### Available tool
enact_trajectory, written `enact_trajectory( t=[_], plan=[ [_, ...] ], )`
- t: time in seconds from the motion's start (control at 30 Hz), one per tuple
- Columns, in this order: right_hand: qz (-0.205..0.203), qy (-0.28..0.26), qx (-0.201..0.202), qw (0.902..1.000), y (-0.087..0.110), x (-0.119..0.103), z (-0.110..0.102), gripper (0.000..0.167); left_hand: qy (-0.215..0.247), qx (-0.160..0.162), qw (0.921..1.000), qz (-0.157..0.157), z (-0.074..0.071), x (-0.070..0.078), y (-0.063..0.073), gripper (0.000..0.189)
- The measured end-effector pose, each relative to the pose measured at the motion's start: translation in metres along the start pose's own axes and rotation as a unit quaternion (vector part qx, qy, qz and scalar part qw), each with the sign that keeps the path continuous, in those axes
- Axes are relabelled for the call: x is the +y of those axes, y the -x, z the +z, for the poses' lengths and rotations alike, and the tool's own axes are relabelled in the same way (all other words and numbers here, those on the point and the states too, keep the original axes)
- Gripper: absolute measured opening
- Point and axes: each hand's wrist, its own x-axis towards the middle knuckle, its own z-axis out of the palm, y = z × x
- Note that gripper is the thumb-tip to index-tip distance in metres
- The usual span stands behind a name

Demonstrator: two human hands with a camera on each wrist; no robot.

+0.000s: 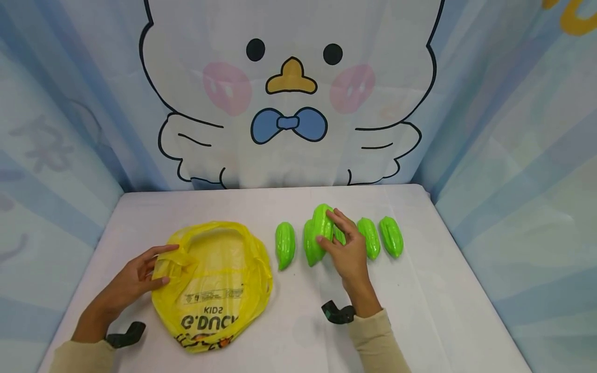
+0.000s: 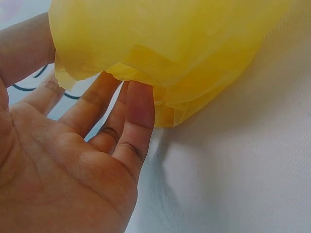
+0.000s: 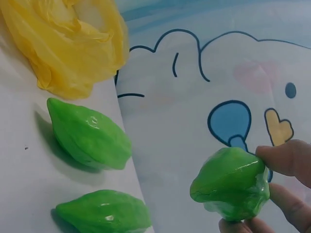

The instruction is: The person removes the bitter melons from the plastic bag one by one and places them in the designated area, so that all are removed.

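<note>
A yellow plastic bag with dark print lies on the left of the table, its mouth spread wide. My left hand holds the bag's left edge, thumb on one side and fingers on the other; the film covers the fingertips in the left wrist view. Between thumb and fingers, my right hand pinches a glossy, ridged green star fruit, raised above the table. A similar star fruit lies partly hidden behind the held one. Another star fruit sits alone, just right of the bag.
Right of my right hand lie two more star fruits, and one star fruit shows partly behind the fingers. A white cloth covers the table. A printed curtain with a cartoon bird closes off the back and sides.
</note>
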Motion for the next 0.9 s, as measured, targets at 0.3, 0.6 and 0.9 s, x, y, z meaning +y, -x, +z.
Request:
enact_trajectory(
  t=[0.3, 0.6, 0.9],
  plan=[
    [0.004, 0.001, 0.025, 0.9997, -0.007, -0.001, -0.021, 0.063, 0.014, -0.003, 0.9999, 0.005, -0.002, -0.001, 0.000, 0.066],
    [0.014, 0.009, 0.040, 0.9991, -0.008, -0.005, -0.037, 0.063, 0.020, -0.003, 0.9998, 0.006, -0.001, -0.002, 0.001, 0.066],
    [0.011, 0.020, 0.069, 0.9973, -0.011, -0.012, -0.055, 0.063, 0.001, 0.007, 0.9998, -0.018, -0.001, 0.000, 0.001, 0.067]
  ],
)
